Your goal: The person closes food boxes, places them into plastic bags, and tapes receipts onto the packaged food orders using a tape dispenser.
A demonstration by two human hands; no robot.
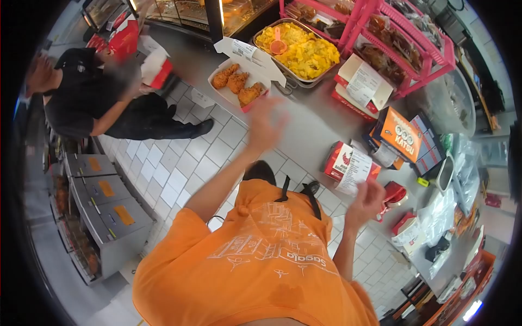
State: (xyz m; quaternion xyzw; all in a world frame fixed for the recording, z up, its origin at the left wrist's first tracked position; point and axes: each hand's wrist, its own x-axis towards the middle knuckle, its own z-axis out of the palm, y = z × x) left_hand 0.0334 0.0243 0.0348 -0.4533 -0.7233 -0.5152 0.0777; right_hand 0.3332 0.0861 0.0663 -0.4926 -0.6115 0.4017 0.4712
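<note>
Hovering with spread left hand [267, 125] by unclosed carton [265, 67] already holding fried chicken [237, 83], loosely curled right hand [366, 204] by closed box [348, 164].

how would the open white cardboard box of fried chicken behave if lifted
The open white cardboard box would probably flex, as it looks like thin card. Its unfastened lid may swing, being folded back. The golden-brown fried chicken pieces could shift, since they seem to lie loose inside.

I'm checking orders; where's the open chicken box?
In the head view, the open chicken box sits on the counter, upper left of centre, beyond the left hand and beside the yellow-food tray.
</note>
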